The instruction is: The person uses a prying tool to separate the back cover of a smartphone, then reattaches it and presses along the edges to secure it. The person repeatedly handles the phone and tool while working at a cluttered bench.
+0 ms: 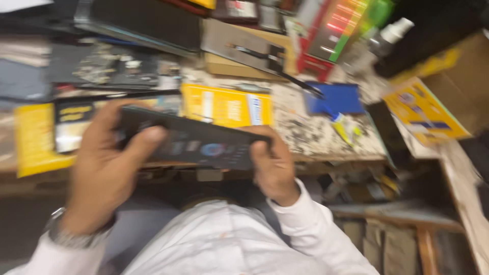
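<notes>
your white shirt fills the bottom of the view, and just above it both hands hold a dark flat phone (196, 142) level over the near edge of the counter (316, 135). your left hand (104, 173) wraps the left end, thumb laid across the top face and fingers curled under, so that grip is clamped on the phone. your right hand (272, 165) closes on the right end the same way, thumb at the upper corner. the picture is smeared by motion, so finer detail of the phone's face is not readable.

judging from this, steady the phone before doing anything fine: keep both thumbs near the edges, off the middle of the face, and hold it flat. behind it lie a yellow flat packet (226, 107), a blue cloth (338, 98) and a small glue tube (342, 125); keep the phone apart from the speckled, littered counter surface.
</notes>
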